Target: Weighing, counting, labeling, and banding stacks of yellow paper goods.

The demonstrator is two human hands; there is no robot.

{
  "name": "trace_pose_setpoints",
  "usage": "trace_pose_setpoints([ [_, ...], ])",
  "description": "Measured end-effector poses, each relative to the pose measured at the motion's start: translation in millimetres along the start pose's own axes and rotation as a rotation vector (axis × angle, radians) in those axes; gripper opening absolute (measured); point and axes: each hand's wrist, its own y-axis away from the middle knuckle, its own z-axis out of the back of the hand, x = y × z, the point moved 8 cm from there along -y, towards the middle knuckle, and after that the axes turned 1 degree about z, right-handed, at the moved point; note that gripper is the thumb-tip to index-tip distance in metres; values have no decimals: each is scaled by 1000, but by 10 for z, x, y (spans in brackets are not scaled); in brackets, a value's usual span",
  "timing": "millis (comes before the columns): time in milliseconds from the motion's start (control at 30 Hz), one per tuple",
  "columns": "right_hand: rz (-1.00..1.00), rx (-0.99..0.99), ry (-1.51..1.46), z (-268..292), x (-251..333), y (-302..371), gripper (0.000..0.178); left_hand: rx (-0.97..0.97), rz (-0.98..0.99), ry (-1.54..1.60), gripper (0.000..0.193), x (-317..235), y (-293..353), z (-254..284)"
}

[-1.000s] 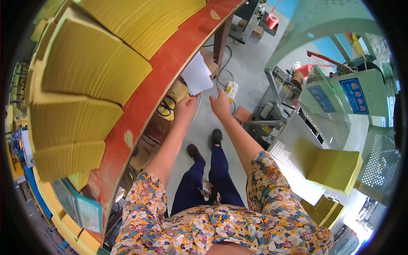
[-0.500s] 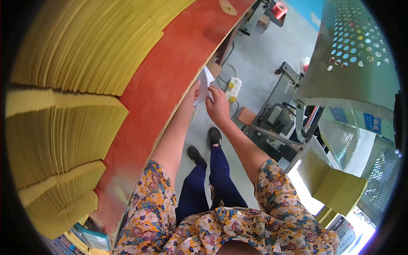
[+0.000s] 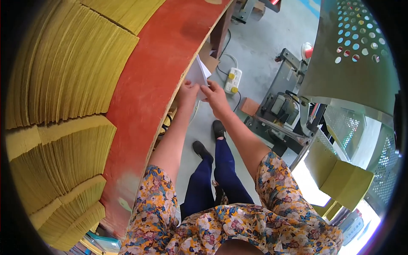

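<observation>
Beside the edge of the red tabletop, both my hands are closed on a white sheaf of paper (image 3: 196, 75). My left hand (image 3: 187, 94) pinches its near left part, close against the table edge. On the right side of the paper, my right hand (image 3: 216, 97) grips with thumb and fingers. The thumbs are close together at the near end. How many sheets there are, I cannot tell. The far end of the paper lies by a brown cardboard piece (image 3: 208, 57) under the tabletop's edge.
Stacks of yellow paper (image 3: 72, 63) stand along the left of the red tabletop (image 3: 165, 46). On the grey floor lie a white power strip (image 3: 233, 80) with cords and a reddish block (image 3: 249, 106). A machine with a motor (image 3: 280, 106) and a perforated metal panel (image 3: 335, 80) are at right.
My hands have come closer together on the paper, and the left hand's fingers show more on its near end. The whole view has shifted a little.
</observation>
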Motion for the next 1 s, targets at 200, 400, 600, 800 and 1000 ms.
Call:
trace_pose_setpoints([
  [200,169,-172,315,342,140,-142,32,36,-25,199,26,-116,438,1],
  [400,60,-220,-50,476,129,486,25,-106,-232,26,48,-58,754,432],
  [600,-84,-166,-30,537,68,2028,24,370,-227,712,60,-534,1454,395],
  [800,-283,88,-126,-27,21,3413,27,388,90,919,36,-400,2466,1205],
  [1000,-421,409,-33,-387,271,3799,24,243,34,1220,22,-536,3445,1969],
])
